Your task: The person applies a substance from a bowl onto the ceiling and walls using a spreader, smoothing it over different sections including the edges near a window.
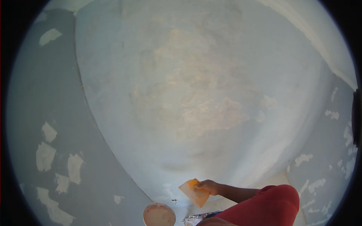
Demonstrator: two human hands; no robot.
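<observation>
Head view: R hand w/ flat spreader, patching part-done by the look of it

The R hand [208, 187] is clamped on a flat, squarish, yellow-orange spreader [200, 197] w/ pale smears on its face, fingers over the upper edge. Can't tell if the blade touches the wall. L hand is out of view, so can't say if it's apart, closed or holding anything. A red sleeve [260, 207] covers the upper part of the R arm.

Just beside the spreader, lower L of it in frame, sits a round, pinkish-beige tub [159, 215], cut off by the frame edge; contents & what bears it unclear. Near its R side: colourful printed sheets [194, 219], partly hidden. Small dark fitting [174, 200] on the wall nearby, too small to ID.

Further out: broad pale blue-grey wall [196, 150] w/ large, thin beige-white smears mid-surface, edges feathered. Darker grey side wall [94, 165] has separate, irregular white patches [46, 156]; grey side wall on the R [320, 162] has smaller ones.

Progress, my read: filler's already on all 3 walls, mid-wall smears spread widest. Side-wall patches look rough-edged, prob. not smoothed. Plenty of grey btwn patches; can't tell if it needs any.
</observation>
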